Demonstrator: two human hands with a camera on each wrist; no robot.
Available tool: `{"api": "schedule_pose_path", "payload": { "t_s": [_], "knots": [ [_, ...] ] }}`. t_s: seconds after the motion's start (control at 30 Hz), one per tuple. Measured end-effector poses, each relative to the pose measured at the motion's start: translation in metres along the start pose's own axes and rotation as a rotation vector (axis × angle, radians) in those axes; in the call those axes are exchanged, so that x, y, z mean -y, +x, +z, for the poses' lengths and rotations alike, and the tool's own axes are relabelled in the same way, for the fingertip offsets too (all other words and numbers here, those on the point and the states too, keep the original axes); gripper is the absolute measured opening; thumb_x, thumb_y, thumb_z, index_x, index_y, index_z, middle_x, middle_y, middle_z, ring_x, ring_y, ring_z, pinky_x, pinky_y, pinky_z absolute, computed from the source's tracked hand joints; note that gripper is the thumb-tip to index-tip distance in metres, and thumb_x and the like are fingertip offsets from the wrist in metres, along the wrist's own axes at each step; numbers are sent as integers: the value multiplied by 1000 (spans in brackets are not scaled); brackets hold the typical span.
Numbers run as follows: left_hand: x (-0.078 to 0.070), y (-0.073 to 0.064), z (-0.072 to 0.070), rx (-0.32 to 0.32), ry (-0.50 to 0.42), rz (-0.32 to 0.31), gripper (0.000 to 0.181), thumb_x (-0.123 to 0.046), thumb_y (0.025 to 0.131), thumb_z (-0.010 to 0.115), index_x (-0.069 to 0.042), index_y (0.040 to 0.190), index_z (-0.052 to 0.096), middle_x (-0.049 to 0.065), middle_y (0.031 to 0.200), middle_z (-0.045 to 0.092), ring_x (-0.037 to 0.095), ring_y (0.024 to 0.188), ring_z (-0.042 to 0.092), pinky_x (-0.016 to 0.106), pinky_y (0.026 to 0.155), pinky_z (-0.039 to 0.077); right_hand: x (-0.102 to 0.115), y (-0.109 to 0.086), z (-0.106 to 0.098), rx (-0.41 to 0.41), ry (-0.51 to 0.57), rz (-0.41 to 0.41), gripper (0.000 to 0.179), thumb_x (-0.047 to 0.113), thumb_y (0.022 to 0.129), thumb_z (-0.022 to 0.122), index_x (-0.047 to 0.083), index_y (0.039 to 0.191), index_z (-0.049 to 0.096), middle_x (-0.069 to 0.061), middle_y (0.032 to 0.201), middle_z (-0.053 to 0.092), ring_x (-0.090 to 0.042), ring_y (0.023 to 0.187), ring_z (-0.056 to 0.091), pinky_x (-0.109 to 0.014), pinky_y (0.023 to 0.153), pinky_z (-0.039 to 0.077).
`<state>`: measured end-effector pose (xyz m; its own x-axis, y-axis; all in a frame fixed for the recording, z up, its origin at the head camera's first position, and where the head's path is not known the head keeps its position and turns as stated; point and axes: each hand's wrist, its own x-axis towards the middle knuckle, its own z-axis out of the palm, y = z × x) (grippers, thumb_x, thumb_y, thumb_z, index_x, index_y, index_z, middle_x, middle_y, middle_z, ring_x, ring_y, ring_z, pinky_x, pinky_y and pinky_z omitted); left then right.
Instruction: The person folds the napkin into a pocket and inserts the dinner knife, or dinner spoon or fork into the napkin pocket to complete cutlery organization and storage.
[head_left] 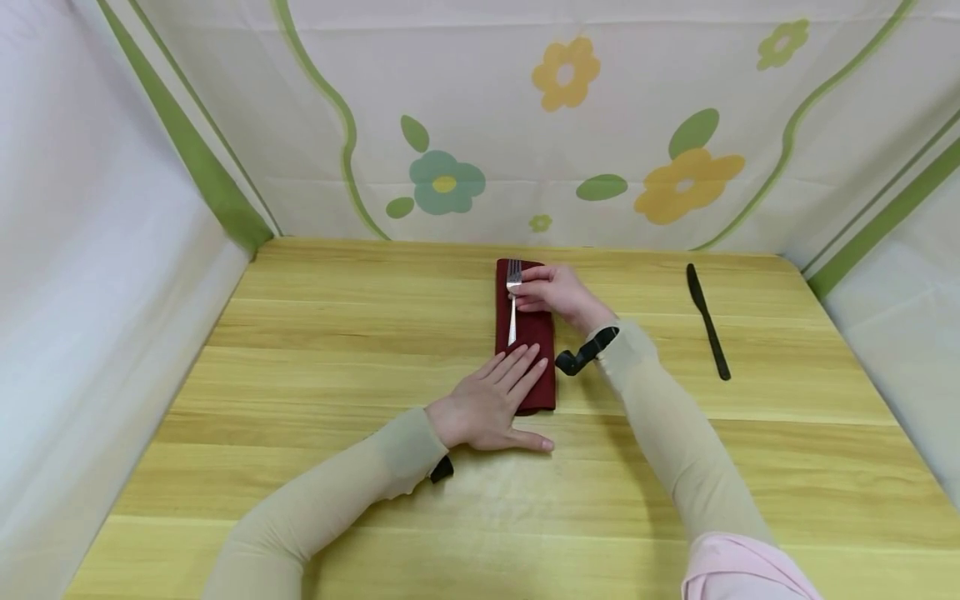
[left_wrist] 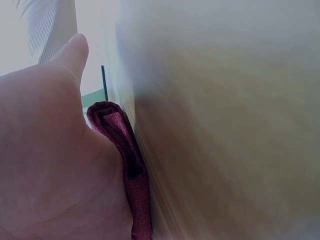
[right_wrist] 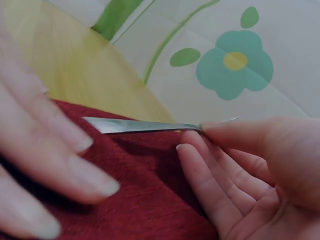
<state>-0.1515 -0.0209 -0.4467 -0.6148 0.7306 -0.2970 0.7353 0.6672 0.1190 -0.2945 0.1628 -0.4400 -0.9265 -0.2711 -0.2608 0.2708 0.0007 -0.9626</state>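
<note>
A dark red folded cloth napkin (head_left: 536, 333) lies lengthwise on the wooden table. My left hand (head_left: 491, 404) rests on its near part with straight fingers, the thumb spread off over the wood. In the left wrist view the napkin's rolled edge (left_wrist: 115, 125) shows beside the palm. Between thumb and fingers, my right hand (head_left: 558, 293) pinches a silver fork (head_left: 513, 312) near its neck, over the far part of the napkin. The tines point to the far edge. In the right wrist view the fork's handle (right_wrist: 135, 125) slants just over the cloth, its end near the left fingertips.
A black knife (head_left: 707, 321) lies on the table (head_left: 337, 350) to the right, well apart from the hands. Behind the far edge hangs a white curtain (head_left: 495, 100) printed with flowers, and more white cloth stands at both sides.
</note>
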Motion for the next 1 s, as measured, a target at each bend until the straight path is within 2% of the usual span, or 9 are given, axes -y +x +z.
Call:
{"api": "schedule_pose_path", "payload": {
  "t_s": [0.4,0.67,0.83,1.0],
  "knots": [
    [0,1,1,-17,-25,4,117,-93,83,29,-15,163,-9,5,167,-20,18,150,-21,35,119,-10,-6,-9,1,1,-79,2,34,3,97,69,-12,126,57,-16,100,72,-19,78,73,-36,80,59],
    [-1,-1,-2,-1,-18,0,115,-91,85,32,-16,161,-12,5,167,-20,18,150,-21,35,119,-10,-7,0,2,-71,-69,-18,37,13,102,64,-9,131,59,-20,108,68,-17,77,72,-35,81,59],
    [-1,-2,-2,-6,-8,-1,114,-90,85,32,-16,161,-11,6,168,-17,19,151,-18,34,120,-10,-4,3,3,-114,-106,-32,34,14,101,66,-7,128,64,-19,111,67,-17,75,71,-34,78,60],
    [-1,-3,-3,-16,-1,4,114,-90,86,33,-16,161,-10,7,168,-16,19,152,-16,35,120,-8,-2,4,2,-121,-122,-46,32,12,101,67,-6,127,66,-18,110,68,-17,74,71,-33,76,60]
  ]
}}
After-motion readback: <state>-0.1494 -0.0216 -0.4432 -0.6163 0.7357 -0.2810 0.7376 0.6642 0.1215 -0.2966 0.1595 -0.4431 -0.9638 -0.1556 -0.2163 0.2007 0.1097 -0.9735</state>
